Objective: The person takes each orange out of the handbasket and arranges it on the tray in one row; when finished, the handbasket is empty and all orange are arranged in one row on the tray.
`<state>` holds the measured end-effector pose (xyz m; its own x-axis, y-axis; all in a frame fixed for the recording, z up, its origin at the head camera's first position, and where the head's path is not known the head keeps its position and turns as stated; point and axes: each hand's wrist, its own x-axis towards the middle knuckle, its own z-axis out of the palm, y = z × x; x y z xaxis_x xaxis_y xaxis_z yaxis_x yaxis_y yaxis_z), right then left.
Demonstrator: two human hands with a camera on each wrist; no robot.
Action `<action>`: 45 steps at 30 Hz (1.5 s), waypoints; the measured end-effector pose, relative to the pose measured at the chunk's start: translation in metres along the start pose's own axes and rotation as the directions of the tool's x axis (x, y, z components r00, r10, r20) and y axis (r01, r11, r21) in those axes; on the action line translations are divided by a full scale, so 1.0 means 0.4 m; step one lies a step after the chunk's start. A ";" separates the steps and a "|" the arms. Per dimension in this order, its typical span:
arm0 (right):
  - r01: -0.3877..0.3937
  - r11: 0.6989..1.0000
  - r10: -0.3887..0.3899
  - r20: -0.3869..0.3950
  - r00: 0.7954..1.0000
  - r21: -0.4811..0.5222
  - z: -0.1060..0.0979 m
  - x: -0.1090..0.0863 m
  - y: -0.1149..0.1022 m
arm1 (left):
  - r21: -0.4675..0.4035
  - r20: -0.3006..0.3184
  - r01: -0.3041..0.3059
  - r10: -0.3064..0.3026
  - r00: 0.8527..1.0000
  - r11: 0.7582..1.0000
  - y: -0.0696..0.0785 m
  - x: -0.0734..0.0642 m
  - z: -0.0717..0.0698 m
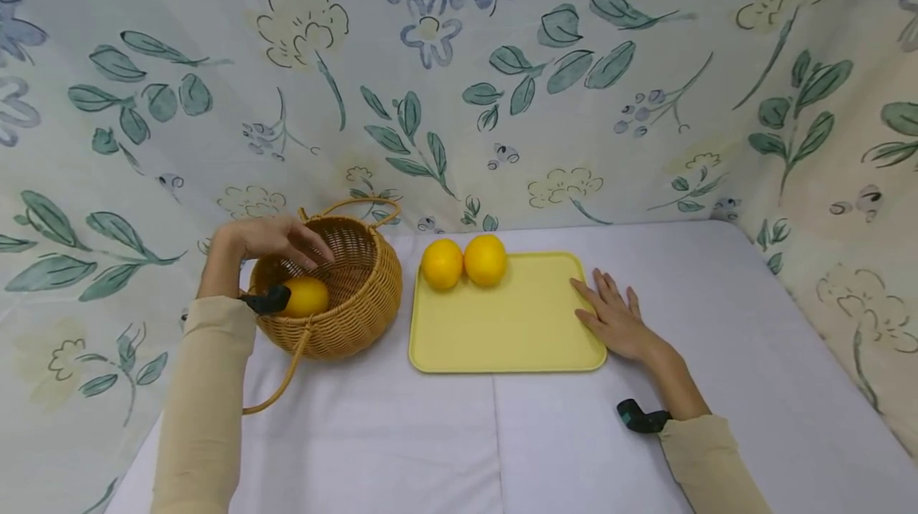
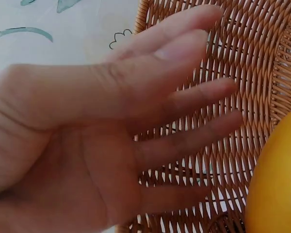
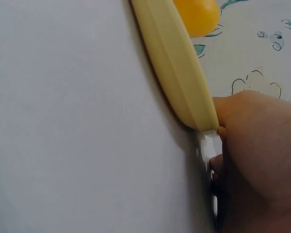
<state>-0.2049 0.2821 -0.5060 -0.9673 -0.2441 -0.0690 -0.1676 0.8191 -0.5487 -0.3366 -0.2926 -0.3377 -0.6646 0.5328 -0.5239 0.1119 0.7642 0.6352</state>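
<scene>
My left hand (image 1: pixel 283 241) hovers at the mouth of a round wicker basket (image 1: pixel 380 279), its fingers loosely extended and holding nothing. Inside that basket lies an orange (image 1: pixel 307 296), beneath the wrist; the left wrist view shows part of the same orange (image 2: pixel 279 184) below the fingers. On a pale yellow tray (image 1: pixel 509 331), two more oranges sit side by side at the back left: one orange (image 1: pixel 441 264) and a second orange (image 1: pixel 486 260). With fingers spread, my right hand (image 1: pixel 618 323) rests at the tray's right edge, fingertips over the rim.
The basket has two hoop handles; the front handle (image 1: pixel 287 382) droops onto the white tablecloth (image 1: pixel 402 442), the other stands up at the back. A floral cloth (image 1: pixel 445 100) hangs behind and around the table. Each wrist carries a small black camera.
</scene>
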 end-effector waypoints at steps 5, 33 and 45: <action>-0.002 1.000 0.002 -0.001 1.000 -0.002 0.000 0.000 -0.001 | -0.006 0.100 0.051 -0.051 0.994 0.999 -0.013 0.003 0.006; -0.019 1.000 0.019 0.001 1.000 -0.001 -0.001 0.000 0.001 | 0.078 0.221 0.144 -0.158 0.962 0.987 -0.037 0.060 0.022; -0.013 1.000 0.013 -0.008 1.000 0.001 -0.003 0.001 -0.012 | 0.050 0.085 0.085 -0.090 0.992 0.995 -0.037 0.067 0.025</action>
<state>-0.2047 0.2786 -0.5025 -0.9709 -0.2293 -0.0697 -0.1547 0.8218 -0.5484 -0.3488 -0.2858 -0.3670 -0.6064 0.4913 -0.6252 0.0918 0.8243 0.5587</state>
